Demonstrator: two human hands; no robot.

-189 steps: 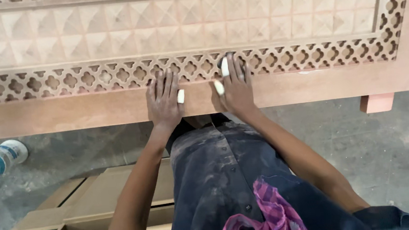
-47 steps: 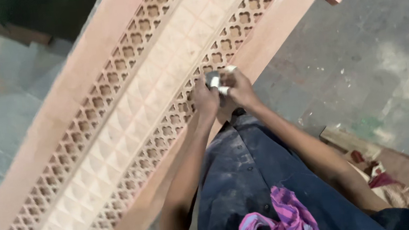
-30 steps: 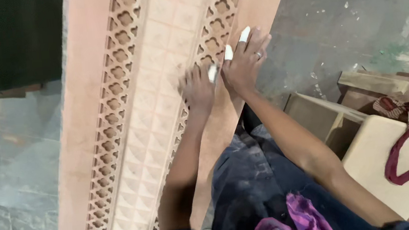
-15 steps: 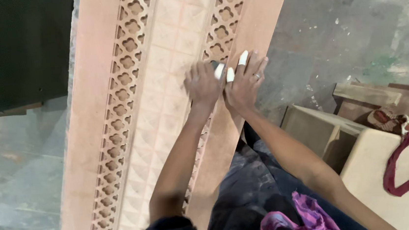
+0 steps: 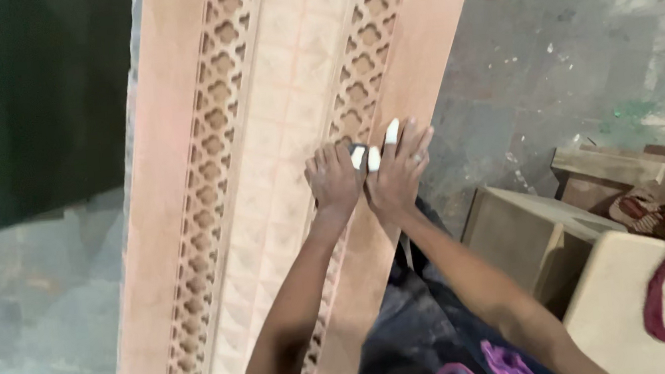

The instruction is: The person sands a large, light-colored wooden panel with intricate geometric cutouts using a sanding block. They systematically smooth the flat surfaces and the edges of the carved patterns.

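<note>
A long carved wooden panel (image 5: 184, 144) runs away from me, with a pale field of small raised squares between two pierced lattice strips. My left hand (image 5: 334, 183) and my right hand (image 5: 403, 174) lie side by side on the right lattice strip (image 5: 364, 88), fingers spread and pressed down. Several fingertips are wrapped in white tape. A small dark pad (image 5: 356, 148) shows just beyond the taped fingertips, where the two hands meet, and is pinned against the wood.
Plain wooden boxes (image 5: 529, 234) and a pale block with a dark red strap (image 5: 663, 302) stand on the grey concrete floor (image 5: 577, 53) to my right. A dark opening (image 5: 36, 100) lies to the left of the panel. My dark trousers and a purple cloth (image 5: 485, 370) are below.
Over the last six seconds my view swung round, so the panel now runs lengthwise away from me. In the last half second the hands stayed together on the right lattice strip, shifting only slightly.
</note>
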